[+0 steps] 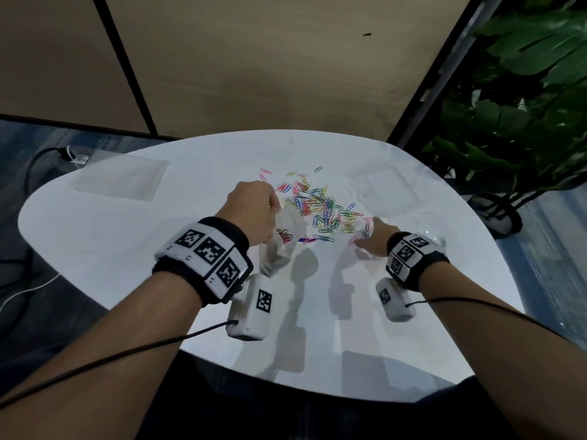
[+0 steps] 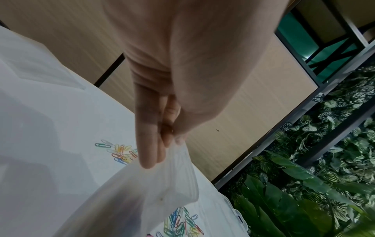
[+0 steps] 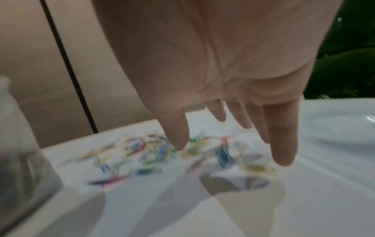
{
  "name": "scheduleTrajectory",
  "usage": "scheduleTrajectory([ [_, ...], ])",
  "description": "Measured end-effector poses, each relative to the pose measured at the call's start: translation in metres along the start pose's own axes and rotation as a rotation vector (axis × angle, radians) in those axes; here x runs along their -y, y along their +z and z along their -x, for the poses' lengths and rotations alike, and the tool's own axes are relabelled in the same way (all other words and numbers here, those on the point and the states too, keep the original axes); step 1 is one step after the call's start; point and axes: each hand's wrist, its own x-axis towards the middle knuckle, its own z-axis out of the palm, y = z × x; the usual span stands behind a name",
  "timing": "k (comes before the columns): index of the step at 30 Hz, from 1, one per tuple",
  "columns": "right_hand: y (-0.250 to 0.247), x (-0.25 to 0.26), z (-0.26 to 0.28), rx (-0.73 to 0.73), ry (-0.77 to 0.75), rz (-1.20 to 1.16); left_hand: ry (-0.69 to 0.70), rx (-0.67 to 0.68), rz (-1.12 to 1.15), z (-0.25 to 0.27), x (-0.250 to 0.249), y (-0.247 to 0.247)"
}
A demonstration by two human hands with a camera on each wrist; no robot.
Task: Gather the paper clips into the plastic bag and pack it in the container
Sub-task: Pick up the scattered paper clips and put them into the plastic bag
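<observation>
The left hand [image 1: 251, 214] is pinching the rim of the plastic bag [image 1: 279, 246], just left of the paper clips [image 1: 320, 208]. The right hand [image 1: 374, 241], fingers spread and holding nothing, is reaching the pile's right edge. The container [image 1: 381, 185] is lying beyond the pile. A fast sweep could be scattering clips off the table [image 1: 127, 249].

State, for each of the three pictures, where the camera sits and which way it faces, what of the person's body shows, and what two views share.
Head: worn on the head, faces forward and down at the white table; both forearms, left hand, right hand.
Left wrist: looks along the left hand, fingers pinching the plastic bag.
Right wrist: looks along the open right hand above the table.
Shared: all three show the paper clips.
</observation>
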Motion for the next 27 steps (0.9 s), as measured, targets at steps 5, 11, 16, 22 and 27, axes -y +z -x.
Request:
scheduleTrajectory([
  [5, 0.039, 0.024, -0.013, -0.013, 0.015, -0.091, -0.003, 0.015, -0.042, 0.001, 0.002, -0.005],
  [11, 0.054, 0.067, -0.013, -0.058, -0.167, 0.052, -0.005, 0.010, -0.050, 0.003, 0.008, -0.011],
  [16, 0.050, 0.073, -0.007, -0.286, -0.348, 0.286, -0.005, -0.002, -0.048, 0.006, 0.012, -0.016],
  [22, 0.030, 0.059, -0.015, -0.300, -0.295, 0.088, 0.006, 0.015, -0.066, 0.007, 0.009, -0.015],
  [27, 0.004, 0.041, -0.021, -0.223, -0.105, -0.581, -0.003, 0.015, -0.062, 0.005, 0.007, -0.012],
])
